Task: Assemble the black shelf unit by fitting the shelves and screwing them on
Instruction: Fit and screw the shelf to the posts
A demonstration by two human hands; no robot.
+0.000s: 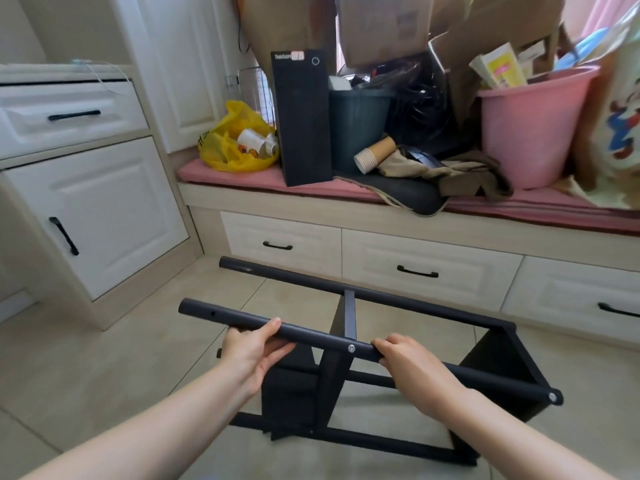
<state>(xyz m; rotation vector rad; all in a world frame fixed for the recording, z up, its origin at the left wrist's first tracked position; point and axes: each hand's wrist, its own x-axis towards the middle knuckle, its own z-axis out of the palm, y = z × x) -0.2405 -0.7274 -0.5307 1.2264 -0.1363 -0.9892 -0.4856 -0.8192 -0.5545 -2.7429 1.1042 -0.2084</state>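
Black metal shelf frame (332,377) lay sideways at lower centre; left hand (254,353) and right hand (414,367) curled fingers (388,342) round its upper black round tube (311,337).

A long pink cushion (242,174) covers a pale wooden bench with white drawers (429,271) under it, each with a black handle. On the cushion stand a yellow plastic bag (225,147) holding white cups, a tall black computer tower (303,123), a dark green plastic bin (356,126) and a pink plastic bucket (533,123) stuffed with papers. A stack of brown paper cups (375,154) lies tipped beside an olive cloth (450,171). Brown cardboard boxes (384,26) lean behind. A white cabinet door (93,216) stands at the left on the beige tiled floor (138,341).
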